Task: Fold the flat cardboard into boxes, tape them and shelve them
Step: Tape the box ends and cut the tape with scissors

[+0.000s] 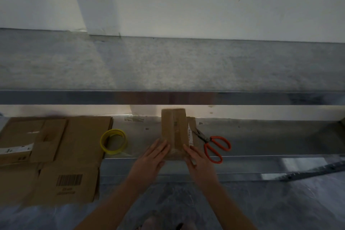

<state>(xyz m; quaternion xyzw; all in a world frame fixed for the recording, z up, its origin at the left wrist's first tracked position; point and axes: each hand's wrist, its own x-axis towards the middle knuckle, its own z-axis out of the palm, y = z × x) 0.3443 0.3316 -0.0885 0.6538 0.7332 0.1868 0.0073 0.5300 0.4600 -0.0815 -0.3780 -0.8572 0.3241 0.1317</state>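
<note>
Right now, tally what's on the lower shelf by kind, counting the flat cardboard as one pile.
Folded box: 1
Flat cardboard pile: 1
Tape roll: 1
Scissors: 1
Total: 4

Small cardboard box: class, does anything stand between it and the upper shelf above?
Only the upper shelf's own front rail, which runs right over the small cardboard box; a straight lift would likely meet it. The scissors and tape roll lie beside it, not above.

White wall (205, 2), grey metal shelf (168, 65) w/ lower tier, dim light, plastic-covered floor (280, 209)
</note>
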